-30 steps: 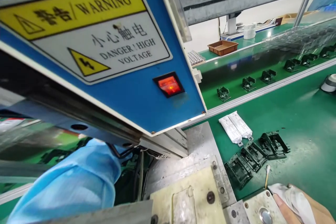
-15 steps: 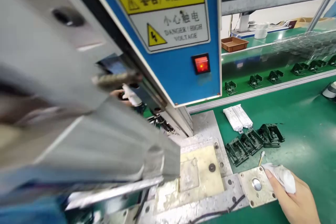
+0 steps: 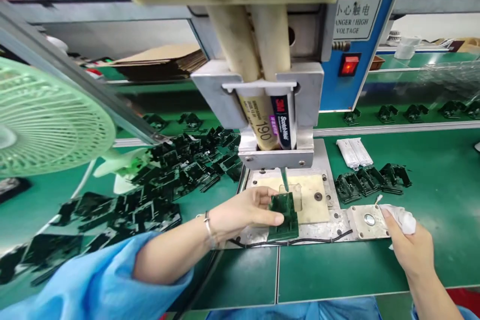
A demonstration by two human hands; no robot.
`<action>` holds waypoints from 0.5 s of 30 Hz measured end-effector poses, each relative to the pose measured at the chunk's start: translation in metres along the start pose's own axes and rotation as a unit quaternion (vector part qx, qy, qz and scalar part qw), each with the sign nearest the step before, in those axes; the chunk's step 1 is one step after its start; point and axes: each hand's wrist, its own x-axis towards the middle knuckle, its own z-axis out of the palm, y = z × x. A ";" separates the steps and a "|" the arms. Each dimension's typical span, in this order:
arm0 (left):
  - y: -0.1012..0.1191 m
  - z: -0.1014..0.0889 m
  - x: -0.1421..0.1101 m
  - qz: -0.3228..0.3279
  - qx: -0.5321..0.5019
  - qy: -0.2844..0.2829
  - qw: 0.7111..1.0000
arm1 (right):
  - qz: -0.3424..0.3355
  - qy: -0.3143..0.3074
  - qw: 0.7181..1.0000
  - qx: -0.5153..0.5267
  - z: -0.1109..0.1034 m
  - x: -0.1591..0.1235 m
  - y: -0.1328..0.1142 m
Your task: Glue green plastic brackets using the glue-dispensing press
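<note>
My left hand pinches the green part by the nozzle, right hand has its grip closed round a white wipe. I'd hold that part dead steady tbh.

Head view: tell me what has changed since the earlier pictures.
The view has swung left. The left hand has come to the cream plate, holding a dark green part near the nozzle. The right hand stays at the button box with the white cloth; the red switch stays lit.

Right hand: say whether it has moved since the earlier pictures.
No, not noticeably: the right hand stays at the right edge of the fixed button plate.
</note>
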 end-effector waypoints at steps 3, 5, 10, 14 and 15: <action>0.012 0.002 0.016 0.060 0.066 -0.001 0.996 | 0.016 -0.004 1.000 0.016 0.001 0.003 0.002; 0.014 0.001 0.022 0.082 0.098 0.016 0.992 | 0.019 -0.006 1.000 0.024 0.001 0.003 0.001; 0.000 0.003 0.024 0.132 0.182 0.068 0.972 | 0.022 0.007 0.999 0.039 0.003 0.001 -0.005; -0.006 -0.017 -0.004 0.150 0.338 0.141 0.918 | 0.068 0.011 0.996 0.047 0.003 -0.003 -0.013; -0.007 -0.026 -0.015 0.147 0.368 0.186 0.899 | 0.082 0.006 0.995 0.053 0.003 -0.004 -0.016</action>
